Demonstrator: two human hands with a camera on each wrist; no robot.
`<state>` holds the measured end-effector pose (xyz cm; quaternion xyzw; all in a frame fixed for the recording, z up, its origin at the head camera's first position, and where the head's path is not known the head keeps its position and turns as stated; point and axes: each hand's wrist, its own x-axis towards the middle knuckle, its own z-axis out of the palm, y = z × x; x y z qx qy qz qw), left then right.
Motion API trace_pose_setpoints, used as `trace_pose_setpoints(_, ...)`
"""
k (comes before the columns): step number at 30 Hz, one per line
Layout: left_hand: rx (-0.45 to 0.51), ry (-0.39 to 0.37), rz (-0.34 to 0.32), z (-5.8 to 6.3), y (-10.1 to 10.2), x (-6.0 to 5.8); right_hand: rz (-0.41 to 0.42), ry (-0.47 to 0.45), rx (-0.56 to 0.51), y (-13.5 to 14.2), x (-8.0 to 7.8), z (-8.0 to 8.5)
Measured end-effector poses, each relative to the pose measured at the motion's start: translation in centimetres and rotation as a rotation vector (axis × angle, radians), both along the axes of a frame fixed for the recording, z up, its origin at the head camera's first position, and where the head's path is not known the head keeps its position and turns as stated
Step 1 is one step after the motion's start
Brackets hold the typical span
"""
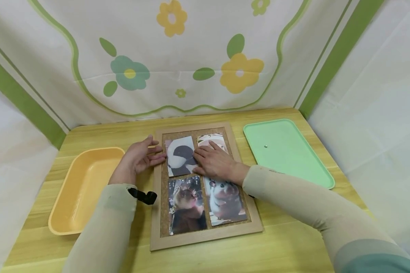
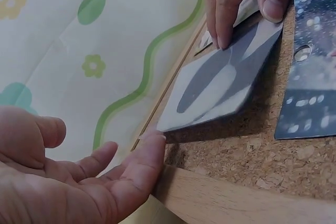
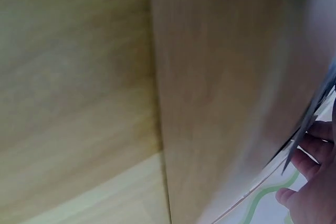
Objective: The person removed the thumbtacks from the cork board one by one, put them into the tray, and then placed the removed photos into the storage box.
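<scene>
A photo of a black-and-white animal (image 1: pixel 182 155) lies at the upper left of a wooden-framed cork board (image 1: pixel 206 234), its near edge lifted off the cork in the left wrist view. My right hand (image 1: pixel 214 162) holds this photo by its right edge, thumb and fingertips (image 2: pixel 223 30) at its border. The same hand partly covers an upper right photo (image 1: pixel 213 140). With fingers stretched out, my left hand (image 1: pixel 140 155) touches the photo's left edge. Below are a cat photo (image 1: pixel 188 204) and a hamster photo (image 1: pixel 223 201).
To the left stands a yellow bin (image 1: pixel 85 189). On the right, a green tray (image 1: pixel 287 151) bears a small silver piece (image 1: pixel 265 146). A flowered curtain (image 1: pixel 177 57) closes off the back of the wooden table (image 1: pixel 205 261).
</scene>
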<state>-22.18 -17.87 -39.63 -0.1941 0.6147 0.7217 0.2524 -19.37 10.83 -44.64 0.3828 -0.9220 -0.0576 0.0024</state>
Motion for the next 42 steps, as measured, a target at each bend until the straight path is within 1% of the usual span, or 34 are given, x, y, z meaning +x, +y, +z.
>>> trace_pose_setpoints(4, -0.019, 0.008, -0.021, -0.2, 0.1, -0.1, 0.0, -0.006, -0.002, 0.0, 0.1, 0.0)
trace_pose_setpoints(8, -0.071, 0.025, -0.052, -0.3, 0.5, -0.3, -0.002, -0.006, 0.002, -0.1, 0.1, -0.1)
trace_pose_setpoints(11, -0.111, 0.049, -0.079, -0.5, 1.0, -0.3, -0.002, -0.003, 0.006, 0.0, 0.1, -0.1)
trace_pose_setpoints(15, -0.138, 0.095, -0.11, -0.9, 1.5, -0.3, 0.001, 0.002, 0.01, 0.0, 0.2, -0.2)
trace_pose_setpoints(19, -0.13, 0.131, -0.126, -1.4, 2.1, -0.5, 0.003, 0.012, 0.012, 0.1, 0.2, -0.3)
trace_pose_setpoints(22, -0.111, 0.14, -0.122, -1.8, 2.3, -0.7, 0.003, 0.017, 0.01, 0.1, 0.2, -0.3)
trace_pose_setpoints(25, -0.097, 0.145, -0.138, -2.0, 2.4, -1.0, 0.004, 0.02, 0.008, 0.0, 0.2, -0.4)
trace_pose_setpoints(30, -0.114, 0.171, -0.217, -2.6, 1.9, -1.5, 0.0, 0.016, 0.011, 0.0, 0.3, -0.4)
trace_pose_setpoints(33, -0.15, 0.195, -0.268, -3.0, 1.6, -1.7, -0.002, 0.013, 0.017, -0.1, 0.3, -0.4)
trace_pose_setpoints(35, -0.172, 0.204, -0.287, -3.2, 1.5, -1.7, 0.0, 0.018, 0.018, -0.1, 0.3, -0.4)
trace_pose_setpoints(38, -0.196, 0.209, -0.292, -3.4, 1.5, -1.8, 0.005, 0.033, 0.013, -0.1, 0.3, -0.5)
trace_pose_setpoints(42, -0.192, 0.211, -0.264, -3.5, 1.6, -1.9, 0.007, 0.051, 0.007, 0.0, 0.4, -0.6)
